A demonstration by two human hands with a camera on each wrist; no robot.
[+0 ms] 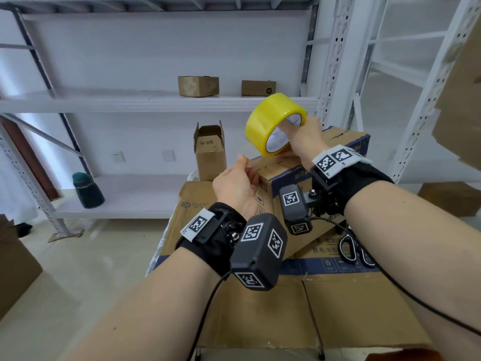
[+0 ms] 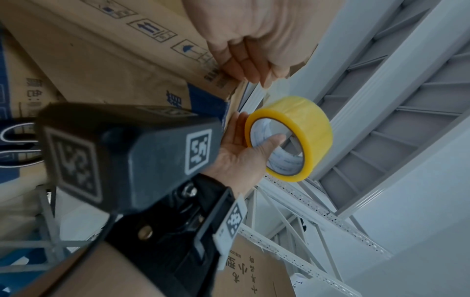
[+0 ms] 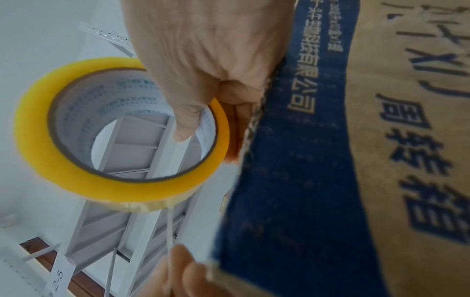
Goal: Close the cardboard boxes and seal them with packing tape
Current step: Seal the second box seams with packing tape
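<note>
Two hands work over a closed cardboard box (image 1: 294, 175) printed with a blue band, standing on flattened cartons that cover the worktop (image 1: 260, 308). His or her right hand (image 1: 303, 142) grips a roll of yellow packing tape (image 1: 274, 123), thumb hooked through the core, above the box's far top edge. At the near-left corner the left hand (image 1: 236, 183) pinches the free tape end, a thin strip stretched taut between them. Light and stiff, the roll looks easiest held by its core; the film is likely to cling and twist. An open small box (image 1: 210, 149) behind reads "8#"; a carton underneath reads "DLLETA". Scissors (image 1: 351, 247) lie at the worktop's right edge.
</note>
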